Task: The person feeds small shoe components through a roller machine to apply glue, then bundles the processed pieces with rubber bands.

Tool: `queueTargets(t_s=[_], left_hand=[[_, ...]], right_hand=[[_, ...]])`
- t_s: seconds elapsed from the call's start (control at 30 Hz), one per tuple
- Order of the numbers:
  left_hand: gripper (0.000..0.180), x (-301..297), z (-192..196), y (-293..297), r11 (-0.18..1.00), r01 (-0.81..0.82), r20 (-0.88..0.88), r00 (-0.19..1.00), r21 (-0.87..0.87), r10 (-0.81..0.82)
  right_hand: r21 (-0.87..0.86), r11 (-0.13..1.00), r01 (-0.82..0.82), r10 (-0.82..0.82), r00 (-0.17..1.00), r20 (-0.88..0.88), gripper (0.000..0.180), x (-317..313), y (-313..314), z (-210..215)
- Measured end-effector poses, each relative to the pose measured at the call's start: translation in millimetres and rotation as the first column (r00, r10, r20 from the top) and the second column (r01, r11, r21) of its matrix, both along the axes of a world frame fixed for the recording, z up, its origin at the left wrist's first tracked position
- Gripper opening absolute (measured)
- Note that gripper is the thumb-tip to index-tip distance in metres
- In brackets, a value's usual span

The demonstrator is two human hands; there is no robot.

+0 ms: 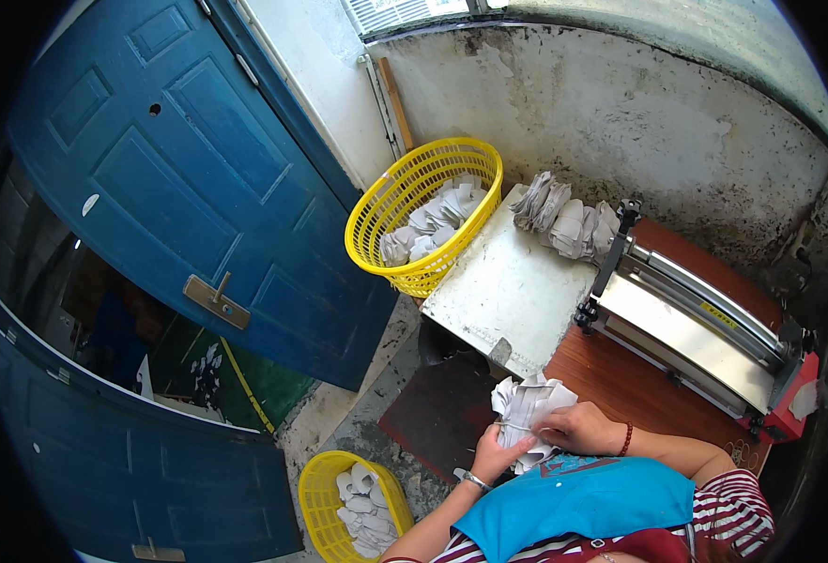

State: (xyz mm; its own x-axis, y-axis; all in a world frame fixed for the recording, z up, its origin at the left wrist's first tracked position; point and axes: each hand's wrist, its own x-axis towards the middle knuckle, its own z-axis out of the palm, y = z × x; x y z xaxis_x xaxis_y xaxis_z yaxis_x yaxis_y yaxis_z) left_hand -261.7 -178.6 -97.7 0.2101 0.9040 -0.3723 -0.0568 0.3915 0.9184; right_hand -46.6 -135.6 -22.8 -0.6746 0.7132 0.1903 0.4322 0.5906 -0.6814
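Stained plaster wall (545, 103) is set behind a brown table (578, 375). One white bundle (527, 403) is grasped by the left hand (500, 453) at the near table edge; right-hand fingers (553, 428) are curled against it, their exact hold undeterminable. Relative to it, apparently gathered stacks (574, 227) are placed at 12 o'clock; loose pieces (433, 216), seemingly unprocessed, are contained in yellow baskets (423, 281) at 11 and 8 o'clock.

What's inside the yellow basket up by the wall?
The yellow basket holds a jumbled heap of whitish flat pieces. Only the uppermost ones show; they cover most of what lies beneath, so I can't see what's deeper.
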Motion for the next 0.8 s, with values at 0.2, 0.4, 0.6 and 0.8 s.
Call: queueTargets(t_s=[0.2, 0.4, 0.6, 0.8], left_hand=[[0.053, 4.0, 17.7, 30.5, 0.983, -0.083, -0.092, 0.991, 0.164, 0.099], [0.052, -21.7, -3.9, 92.1, 0.995, -0.076, 0.05, 0.996, 0.058, 0.073], [0.072, -47.1, -15.4, 161.1, 0.967, -0.188, 0.206, 0.953, -0.169, 0.222], [0.09, -80.8, 21.2, 233.3, 0.977, -0.071, 0.467, 0.87, -0.202, 0.16]], right_hand=[[0.055, 0.984, 0.171, -0.165, 0.981, -0.103, 0.017, -0.9, 14.9, -12.0], [0.122, 0.955, 0.271, -0.271, 0.962, -0.018, 0.021, -26.2, 52.8, -4.5], [0.223, 0.928, 0.299, -0.28, 0.953, -0.115, 0.027, -52.7, 98.0, 2.9], [0.332, 0.8, 0.5, -0.42, 0.862, -0.285, 0.026, -55.1, 127.0, 9.9]])
